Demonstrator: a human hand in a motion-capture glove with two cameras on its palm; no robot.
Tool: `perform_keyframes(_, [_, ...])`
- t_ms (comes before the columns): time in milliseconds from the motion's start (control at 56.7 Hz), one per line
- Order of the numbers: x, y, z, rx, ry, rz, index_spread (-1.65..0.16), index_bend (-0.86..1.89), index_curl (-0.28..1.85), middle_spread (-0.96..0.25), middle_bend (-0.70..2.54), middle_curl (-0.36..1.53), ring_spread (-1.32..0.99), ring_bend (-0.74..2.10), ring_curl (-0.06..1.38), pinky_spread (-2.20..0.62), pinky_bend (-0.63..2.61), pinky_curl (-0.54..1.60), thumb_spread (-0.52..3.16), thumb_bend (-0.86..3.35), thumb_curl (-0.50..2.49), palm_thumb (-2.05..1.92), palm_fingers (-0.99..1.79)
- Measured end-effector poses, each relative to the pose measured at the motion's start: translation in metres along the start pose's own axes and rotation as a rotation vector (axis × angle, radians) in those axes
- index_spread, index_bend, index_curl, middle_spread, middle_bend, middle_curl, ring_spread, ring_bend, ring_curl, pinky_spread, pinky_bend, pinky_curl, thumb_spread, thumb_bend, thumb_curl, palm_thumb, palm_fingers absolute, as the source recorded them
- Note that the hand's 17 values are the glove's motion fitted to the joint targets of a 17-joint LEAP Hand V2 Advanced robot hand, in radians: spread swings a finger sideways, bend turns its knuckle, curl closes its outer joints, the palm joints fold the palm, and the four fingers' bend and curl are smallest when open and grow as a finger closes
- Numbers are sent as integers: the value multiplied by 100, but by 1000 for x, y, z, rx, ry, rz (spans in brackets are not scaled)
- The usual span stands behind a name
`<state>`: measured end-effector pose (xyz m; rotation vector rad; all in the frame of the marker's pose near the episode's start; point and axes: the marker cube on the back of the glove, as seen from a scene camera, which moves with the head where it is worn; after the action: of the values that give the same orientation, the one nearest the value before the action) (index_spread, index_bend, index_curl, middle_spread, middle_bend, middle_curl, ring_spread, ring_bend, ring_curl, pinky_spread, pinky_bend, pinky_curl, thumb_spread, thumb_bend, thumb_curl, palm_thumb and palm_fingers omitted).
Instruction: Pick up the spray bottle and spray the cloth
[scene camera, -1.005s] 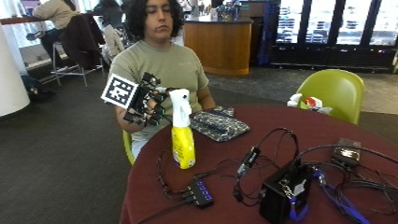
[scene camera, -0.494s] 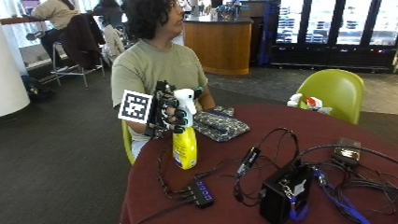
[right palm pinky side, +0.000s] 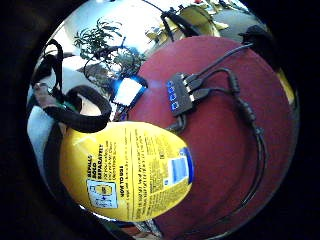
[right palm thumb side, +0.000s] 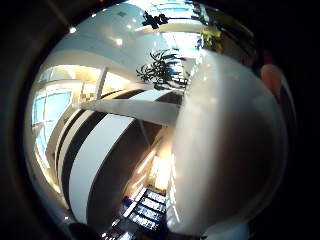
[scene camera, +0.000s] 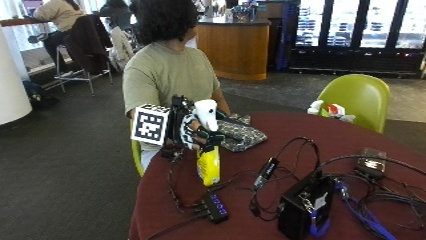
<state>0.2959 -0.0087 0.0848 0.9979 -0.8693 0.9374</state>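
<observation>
Round, dark red surface (scene camera: 373, 145): it carries cables, a black box (scene camera: 303, 207), a USB hub (scene camera: 215, 207) near its edge, and a patterned cloth (scene camera: 241, 135) in front of the seated person. Right hand (scene camera: 193, 131): fingers curled around the white neck of the bottle (scene camera: 208, 160), gripping it upright. Bottle: yellow body below the hand, just beside the cloth; whether its base touches the surface cannot be determined. Palm view: yellow label (right palm pinky side: 127, 170) close, hub (right palm pinky side: 178, 94) beyond it.
</observation>
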Motion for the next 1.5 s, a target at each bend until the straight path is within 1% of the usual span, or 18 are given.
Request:
perform_keyframes(71, [3, -2, 1, -54, 7, 42, -26, -3, 14, -15, 38, 43, -18, 68, 42, -20, 58, 39, 83, -2, 50, 88, 113])
perform_keyframes(141, [3, -4, 2, -130, -11, 79, -24, -2, 11, -15, 39, 44, -19, 70, 43, -22, 60, 40, 82, -3, 51, 88, 111])
perform_keyframes(212, [1, -2, -1, -151, -55, 104, -23, 14, 16, -14, 39, 44, -19, 67, 42, -20, 51, 38, 81, -3, 52, 88, 114])
perform_keyframes(229, [0, -2, -3, -148, -68, 103, -23, 20, 18, -15, 40, 44, -18, 64, 42, -19, 47, 37, 79, -3, 53, 88, 116])
perform_keyframes(247, [-1, 0, -5, -143, -82, 98, -23, 15, 18, -14, 39, 44, -19, 65, 42, -19, 48, 38, 79, -3, 53, 88, 115])
perform_keyframes(264, [-2, 1, -7, -135, -95, 90, -24, 28, 23, -15, 45, 46, -18, 58, 40, -18, 39, 35, 75, -3, 54, 89, 122])
perform_keyframes(317, [-8, 4, -17, -108, -116, 63, -25, 33, 27, -15, 47, 47, -18, 54, 40, -17, 35, 35, 70, -2, 56, 91, 124])
perform_keyframes(423, [-33, 6, -38, -129, -93, -30, -25, 32, 32, -17, 49, 49, -19, 53, 41, -20, 40, 36, 60, -3, 60, 92, 133])
perform_keyframes(494, [-53, 10, -49, -223, -60, -95, -26, 33, 35, -17, 51, 50, -19, 55, 42, -23, 40, 36, 53, -3, 62, 92, 137])
perform_keyframes(582, [-84, 19, -60, -452, 24, -108, -26, 34, 38, -18, 53, 51, -19, 57, 43, -26, 40, 37, 47, -3, 65, 92, 138])
perform_keyframes(652, [-110, 27, -65, -620, 108, -152, -26, 34, 41, -19, 55, 51, -20, 58, 44, -27, 41, 38, 43, -3, 66, 92, 138])
perform_keyframes(705, [-131, 38, -68, -710, 193, -190, -26, 35, 42, -19, 55, 51, -20, 59, 45, -28, 41, 38, 41, -3, 68, 92, 138])
perform_keyframes(881, [-186, 76, -61, -928, 454, -309, -26, 33, 46, -19, 57, 51, -20, 60, 45, -28, 43, 39, 39, -3, 70, 91, 136])
perform_keyframes(987, [-195, 90, -39, -1011, 625, -327, -26, 32, 47, -19, 57, 51, -20, 59, 46, -28, 44, 39, 39, -4, 71, 91, 136])
perform_keyframes(1110, [-185, 107, -10, -1101, 845, -295, -26, 31, 49, -19, 57, 51, -20, 59, 46, -28, 44, 39, 38, -4, 72, 91, 136])
perform_keyframes(1216, [-161, 129, 21, -1184, 1099, -248, -26, 30, 50, -19, 57, 51, -20, 59, 46, -28, 45, 39, 38, -4, 73, 91, 135])
perform_keyframes(1340, [-128, 150, 47, -1278, 1330, -241, -26, 29, 51, -19, 56, 51, -20, 59, 46, -27, 45, 39, 38, -4, 74, 90, 135])
perform_keyframes(1498, [-80, 178, 70, -1357, 1501, -219, -26, 29, 52, -19, 56, 51, -20, 58, 46, -26, 45, 39, 39, -4, 74, 90, 135])
